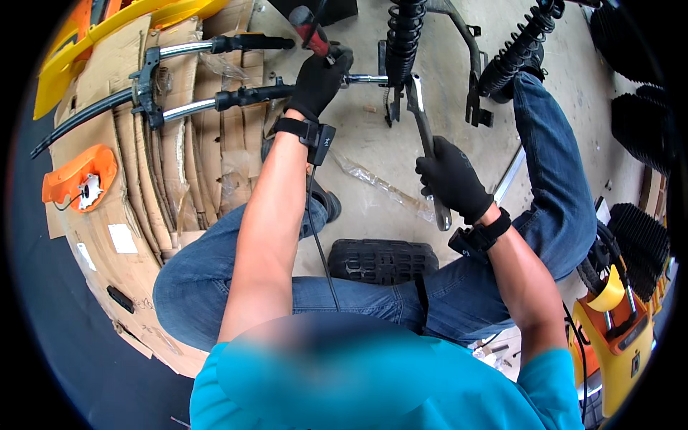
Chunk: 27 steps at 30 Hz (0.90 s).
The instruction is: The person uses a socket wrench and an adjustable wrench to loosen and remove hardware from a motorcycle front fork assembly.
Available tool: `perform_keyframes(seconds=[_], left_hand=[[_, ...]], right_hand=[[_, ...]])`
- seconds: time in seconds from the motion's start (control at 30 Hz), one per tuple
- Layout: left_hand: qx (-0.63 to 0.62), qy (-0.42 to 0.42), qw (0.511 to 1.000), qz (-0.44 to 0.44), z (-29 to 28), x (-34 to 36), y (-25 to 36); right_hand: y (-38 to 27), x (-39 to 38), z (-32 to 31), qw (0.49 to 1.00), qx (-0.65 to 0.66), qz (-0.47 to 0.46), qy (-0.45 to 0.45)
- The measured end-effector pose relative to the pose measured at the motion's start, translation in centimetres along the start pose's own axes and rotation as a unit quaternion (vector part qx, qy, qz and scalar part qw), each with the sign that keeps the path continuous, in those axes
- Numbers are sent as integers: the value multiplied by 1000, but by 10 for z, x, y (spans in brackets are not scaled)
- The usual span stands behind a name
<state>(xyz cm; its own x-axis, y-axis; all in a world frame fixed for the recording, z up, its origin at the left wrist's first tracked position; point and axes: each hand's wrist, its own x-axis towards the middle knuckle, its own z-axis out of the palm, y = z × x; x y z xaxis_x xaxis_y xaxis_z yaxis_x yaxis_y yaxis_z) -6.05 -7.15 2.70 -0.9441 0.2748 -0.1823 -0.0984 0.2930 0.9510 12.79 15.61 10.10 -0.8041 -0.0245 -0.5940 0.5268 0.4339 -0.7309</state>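
My left hand [320,84], in a black glove, is closed around a ratchet wrench [312,36] with a red and dark grey handle. Its chrome socket shaft [367,79] points right, reaching the lower end of a black coil-spring shock absorber [405,39]. On the other side of that lower end is the upper end of a long metal wrench [421,115]. My right hand [453,179], also gloved in black, grips this wrench around its lower half. Where the socket and wrench meet the fastener is too small to make out.
A second shock absorber [519,50] and a bent black frame tube [466,43] stand at upper right. A front fork assembly [147,89] lies on flattened cardboard [183,143] at left, near an orange part [82,179]. A black ribbed pad [383,260] lies between my legs.
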Motion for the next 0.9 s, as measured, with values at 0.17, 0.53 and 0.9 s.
perform_keyframes(seconds=[0.17,0.53,0.9], left_hand=[[-22,-48,998,-27,-15,-1,51],[-39,-68,989,122,-36,-11,134],[396,-237,861,215,-60,-53,160]], right_hand=[[-8,-4,0,998,68,17,-1],[-4,-3,-3,998,54,22,-8],[-11,-4,-10,995,74,56,-35]])
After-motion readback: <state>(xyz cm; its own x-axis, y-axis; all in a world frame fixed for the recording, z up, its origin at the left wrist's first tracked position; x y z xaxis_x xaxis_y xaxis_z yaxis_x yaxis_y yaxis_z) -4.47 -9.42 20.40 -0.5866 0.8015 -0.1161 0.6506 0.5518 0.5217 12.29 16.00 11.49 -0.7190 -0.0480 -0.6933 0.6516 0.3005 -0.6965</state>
